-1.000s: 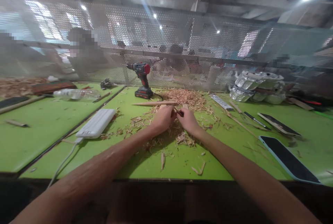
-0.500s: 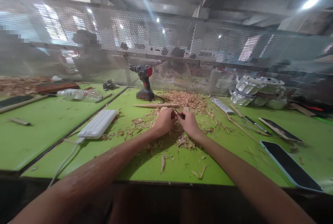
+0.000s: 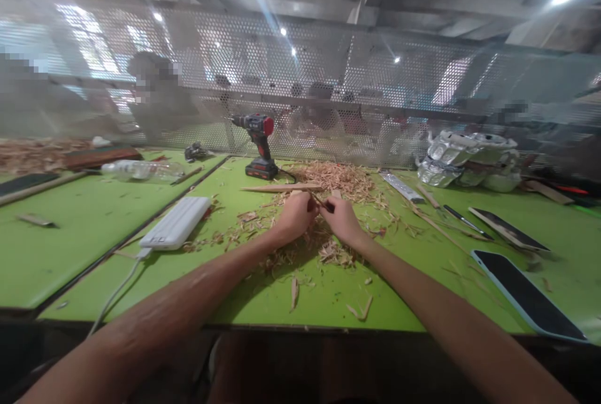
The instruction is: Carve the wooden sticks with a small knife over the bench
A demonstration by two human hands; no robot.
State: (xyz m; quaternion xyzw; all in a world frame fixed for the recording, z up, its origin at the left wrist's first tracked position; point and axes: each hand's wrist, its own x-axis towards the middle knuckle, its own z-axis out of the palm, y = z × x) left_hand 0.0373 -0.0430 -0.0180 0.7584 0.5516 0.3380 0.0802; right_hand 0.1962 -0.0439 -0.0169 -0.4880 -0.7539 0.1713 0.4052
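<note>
My left hand [image 3: 299,215] and my right hand [image 3: 342,221] meet at the middle of the green tabletop [image 3: 235,304], fingers closed in a pinch. A thin dark stick [image 3: 321,202] spans the small gap between them, both hands gripping it; its ends are hidden in the fingers. Just beyond lies a long pale pointed wood strip [image 3: 272,189]. Wood shavings [image 3: 335,255] are scattered under and around both hands, with a larger heap [image 3: 342,178] behind them.
A cordless drill [image 3: 259,141] stands behind the hands, before a perforated metal screen [image 3: 300,122]. On the left are a cabled white power bank [image 3: 177,223] and a plastic bottle [image 3: 143,170]. A phone [image 3: 526,294], pen [image 3: 467,222] and foil-wrapped bundle [image 3: 469,160] lie right.
Both hands keep almost the same place and grip on the thin stick. The view has shifted very slightly; nothing on the table has visibly moved.
</note>
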